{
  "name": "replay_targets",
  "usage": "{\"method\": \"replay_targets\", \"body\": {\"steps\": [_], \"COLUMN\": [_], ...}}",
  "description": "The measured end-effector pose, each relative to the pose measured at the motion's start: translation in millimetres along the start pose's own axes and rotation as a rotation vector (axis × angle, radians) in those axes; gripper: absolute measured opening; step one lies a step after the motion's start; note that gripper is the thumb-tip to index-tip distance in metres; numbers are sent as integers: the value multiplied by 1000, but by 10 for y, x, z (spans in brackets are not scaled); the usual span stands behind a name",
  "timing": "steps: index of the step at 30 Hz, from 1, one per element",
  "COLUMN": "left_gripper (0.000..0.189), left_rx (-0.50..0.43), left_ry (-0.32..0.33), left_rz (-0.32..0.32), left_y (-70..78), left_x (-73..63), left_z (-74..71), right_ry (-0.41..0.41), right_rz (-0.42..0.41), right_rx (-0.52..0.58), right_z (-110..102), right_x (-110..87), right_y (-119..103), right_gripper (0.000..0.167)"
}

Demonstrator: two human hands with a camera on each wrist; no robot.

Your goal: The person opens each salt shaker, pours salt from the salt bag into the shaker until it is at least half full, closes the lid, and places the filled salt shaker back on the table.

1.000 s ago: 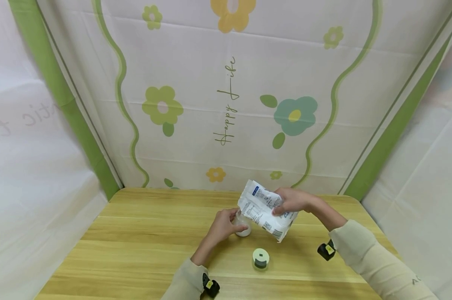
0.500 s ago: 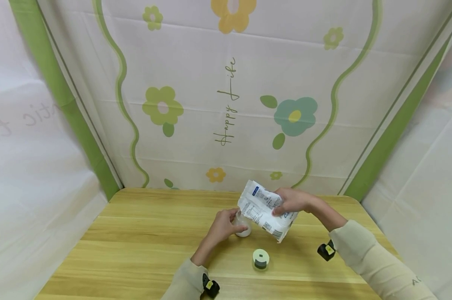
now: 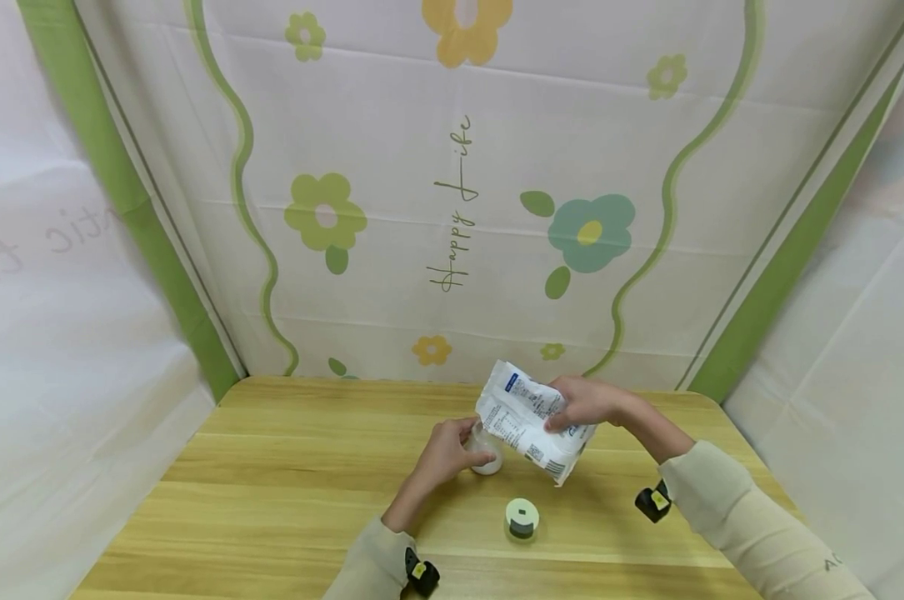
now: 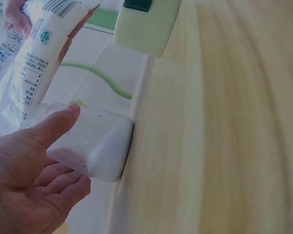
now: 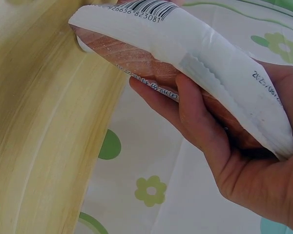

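Observation:
My left hand [image 3: 446,454] steadies a clear jar [image 4: 95,134] standing on the table, thumb on one side and fingers on the other. Fine white contents [image 4: 112,151] lie in a slope at the jar's bottom. Above it, my right hand [image 3: 582,400] grips a white printed packet [image 3: 530,421] with a barcode, tilted so that its lower left corner meets the jar's mouth. The packet hides the mouth, so I cannot tell whether anything is flowing. In the right wrist view, fingers curl round the packet [image 5: 205,58], which has a pinkish-brown side.
A pale green round lid [image 3: 522,510] with a dark green flap lies on the wooden table [image 3: 287,500], nearer to me than the jar. A white curtain [image 3: 392,292] with printed flowers hangs behind the table's back edge, and more curtain closes both sides.

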State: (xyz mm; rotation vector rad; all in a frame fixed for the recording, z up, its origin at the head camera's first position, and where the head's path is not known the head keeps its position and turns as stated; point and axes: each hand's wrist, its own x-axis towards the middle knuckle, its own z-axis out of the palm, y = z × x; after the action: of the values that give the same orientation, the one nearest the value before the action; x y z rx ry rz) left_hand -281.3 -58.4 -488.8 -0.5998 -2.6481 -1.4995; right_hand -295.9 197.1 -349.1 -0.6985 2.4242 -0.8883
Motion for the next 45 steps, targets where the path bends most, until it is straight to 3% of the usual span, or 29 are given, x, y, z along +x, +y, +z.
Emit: {"method": "replay_targets", "body": {"steps": [45], "left_gripper": [64], "left_rx": [18], "left_ry": [4], "left_rz": [4], "left_y": [-12], "left_x": [6], "left_z": [11], "right_ry": [-17], "right_rz": [-16], "right_rx": [24], "right_z": [-5], "right_x": [-17], "right_y": [5], "right_gripper": [25]}}
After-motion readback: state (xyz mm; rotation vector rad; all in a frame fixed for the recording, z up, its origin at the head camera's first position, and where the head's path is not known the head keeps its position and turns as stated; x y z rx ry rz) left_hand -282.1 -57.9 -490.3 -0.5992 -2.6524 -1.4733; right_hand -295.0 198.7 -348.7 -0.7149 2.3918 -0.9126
